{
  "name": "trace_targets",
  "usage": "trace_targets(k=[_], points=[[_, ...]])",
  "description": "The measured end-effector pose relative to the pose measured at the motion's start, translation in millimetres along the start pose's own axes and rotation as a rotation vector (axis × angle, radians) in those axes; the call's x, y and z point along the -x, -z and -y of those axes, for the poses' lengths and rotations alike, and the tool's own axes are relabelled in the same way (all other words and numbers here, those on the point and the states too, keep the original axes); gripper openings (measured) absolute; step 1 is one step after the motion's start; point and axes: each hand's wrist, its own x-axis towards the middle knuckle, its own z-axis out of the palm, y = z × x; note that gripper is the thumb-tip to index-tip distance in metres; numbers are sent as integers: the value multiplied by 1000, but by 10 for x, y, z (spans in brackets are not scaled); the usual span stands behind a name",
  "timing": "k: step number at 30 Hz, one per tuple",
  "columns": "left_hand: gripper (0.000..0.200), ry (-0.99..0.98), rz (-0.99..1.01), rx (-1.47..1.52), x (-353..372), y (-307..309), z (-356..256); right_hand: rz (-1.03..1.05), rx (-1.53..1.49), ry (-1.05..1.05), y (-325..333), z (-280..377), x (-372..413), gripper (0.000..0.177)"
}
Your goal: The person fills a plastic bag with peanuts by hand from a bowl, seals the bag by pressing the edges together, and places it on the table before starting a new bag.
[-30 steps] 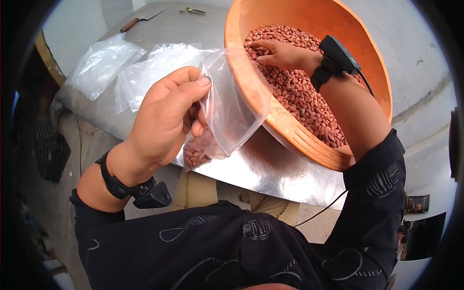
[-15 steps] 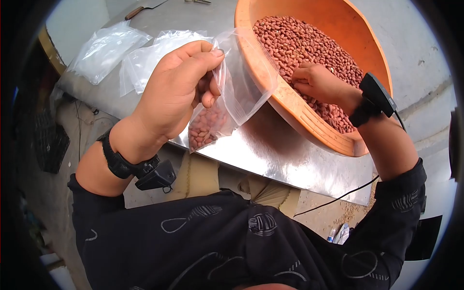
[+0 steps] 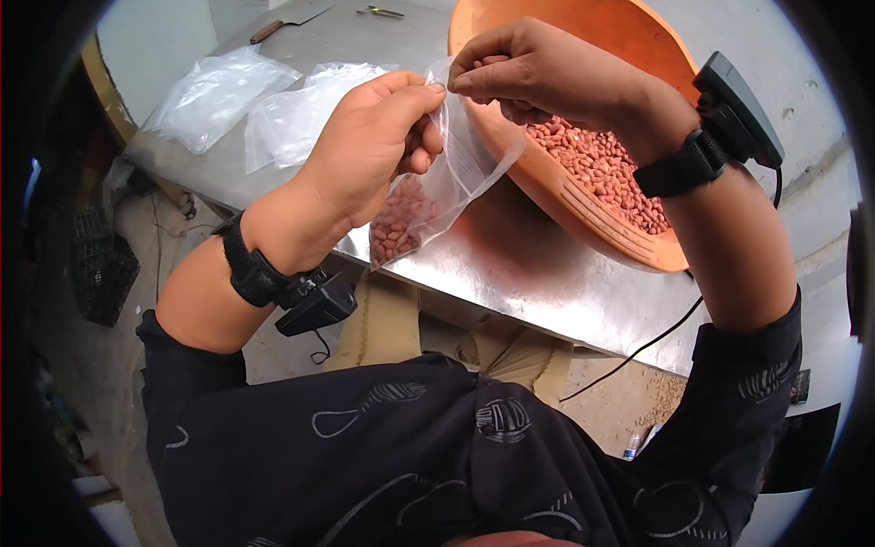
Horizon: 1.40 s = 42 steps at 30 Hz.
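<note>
My left hand (image 3: 383,128) pinches the top edge of a clear plastic zip bag (image 3: 469,173), whose lower corner holds a small heap of peanuts (image 3: 397,223). Cupped round a handful of red-skinned peanuts, my right hand (image 3: 547,73) is at the bag's mouth, its fingertips close beside the left thumb. A few nuts show between the right fingers. Behind and below that hand, a large orange basin (image 3: 592,223) stands tilted, with a deep pile of loose peanuts (image 3: 592,164) inside. Part of the pile is hidden by the right hand and wrist.
Flat clear bags lie in two stacks, one at the left (image 3: 219,96) and another (image 3: 305,114) nearer my left hand. A wooden-handled blade (image 3: 273,29) and a small metal tool (image 3: 380,12) rest at the back of the metal table (image 3: 538,301). A black cable (image 3: 638,351) hangs from my right wrist.
My right hand has come up out of the peanut pile with a handful and moved left to the bag's mouth. The left hand still holds the bag, slightly farther right in view.
</note>
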Motion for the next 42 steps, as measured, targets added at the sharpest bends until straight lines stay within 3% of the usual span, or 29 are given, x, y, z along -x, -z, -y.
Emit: trace_targets(k=[2, 8, 13, 17, 18, 19, 21, 24, 27, 29, 30, 31, 33, 36, 37, 42], points=[[18, -11, 0, -7, 17, -16, -4, 56, 35, -48, -120, 77, -72, 19], [16, -35, 28, -11, 30, 2, 10, -29, 8, -141, -269, 78, -154, 21], [16, -7, 18, -9, 62, -3, -42, -60, 51, -71, -282, 45, -84, 24], [17, -24, 15, 3, 55, 60, 4, -50, -169, -166, 54, 61, -10, 21], [17, -22, 18, 11, 53, 84, 11, -83, -133, -188, 155, 24, 27, 29], [16, -19, 20, 19, 53, 99, 21, -160, -169, -209, 199, 23, 78, 21], [16, -14, 24, 50, 58, 103, 31, -182, -59, -105, 437, -525, 36, 26], [16, -5, 30, 58, 56, 116, 30, -55, 175, -258, 738, -955, -13, 29], [17, -11, 9, 66, 61, 84, 36, 61, 655, -173, 907, -1465, 15, 34], [18, 2, 15, 76, 80, 68, 21, 81, 699, -326, 946, -1826, 65, 48], [19, 10, 15, 81, 58, 74, 16, 109, 479, -671, 748, -1465, 199, 58], [18, 9, 20, 79, 53, 79, 14, 155, 428, -687, 782, -1497, 160, 61], [17, 9, 30, 73, 53, 81, 24, 173, 332, -625, 655, -1327, 325, 61], [19, -2, 35, 69, 22, 85, 38, 142, 226, -350, 440, -1424, 532, 57], [19, 0, 38, 75, 14, 75, 31, 227, 526, -230, 393, -1280, 549, 45], [20, -8, 63, 57, 7, 41, 13, 91, 629, -104, 142, -1239, 657, 33]])
